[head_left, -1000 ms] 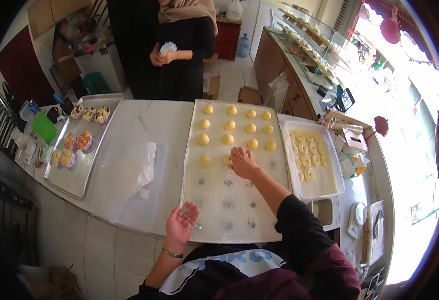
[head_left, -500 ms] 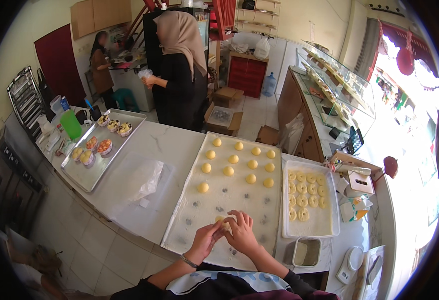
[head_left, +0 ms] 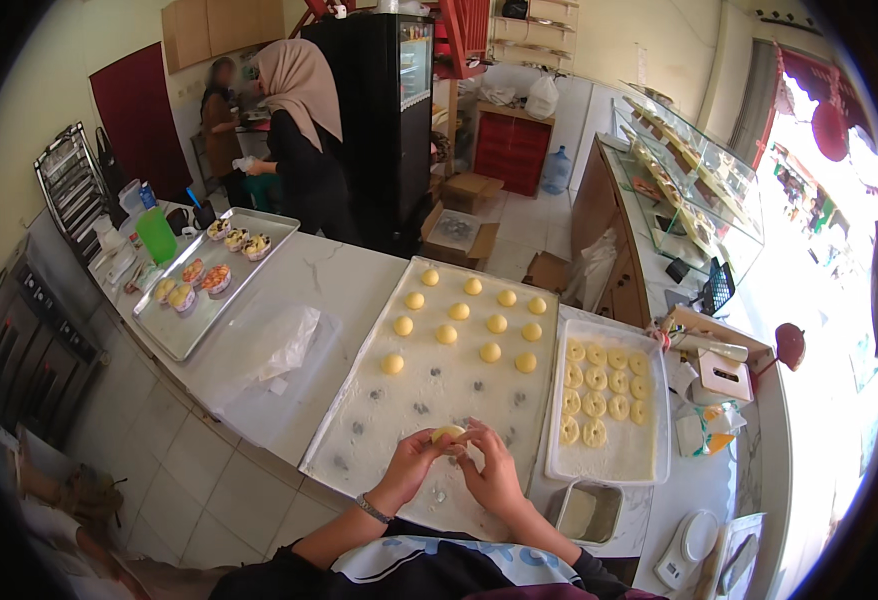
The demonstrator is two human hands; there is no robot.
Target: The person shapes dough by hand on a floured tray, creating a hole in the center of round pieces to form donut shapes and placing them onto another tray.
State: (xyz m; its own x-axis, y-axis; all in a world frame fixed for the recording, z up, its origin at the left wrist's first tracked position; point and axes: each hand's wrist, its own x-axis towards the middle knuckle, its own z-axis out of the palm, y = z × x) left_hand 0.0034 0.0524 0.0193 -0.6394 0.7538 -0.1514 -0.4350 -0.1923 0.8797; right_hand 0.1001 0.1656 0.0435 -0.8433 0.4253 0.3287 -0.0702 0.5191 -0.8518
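Over the near part of a floured tray, my two hands hold one piece of pale yellow dough. My left hand grips it from the left, fingers curled round it. From the right, my right hand pinches it with bent fingers; they hide part of its shape. Several round dough balls sit in rows on the far half of the tray, and bare grey spots mark the flour nearer me. To the right, a white plastic tub holds several dough rings.
A metal tray of topped cupcakes and a clear plastic sheet lie left. Near my right arm are a metal tin and a white scale. Beyond the counter stand a person in a headscarf and another person.
My head view has shifted slightly. The dough shows more clearly between my hands, and my right fingers have moved on it. The person in the headscarf has moved left, away from the counter.
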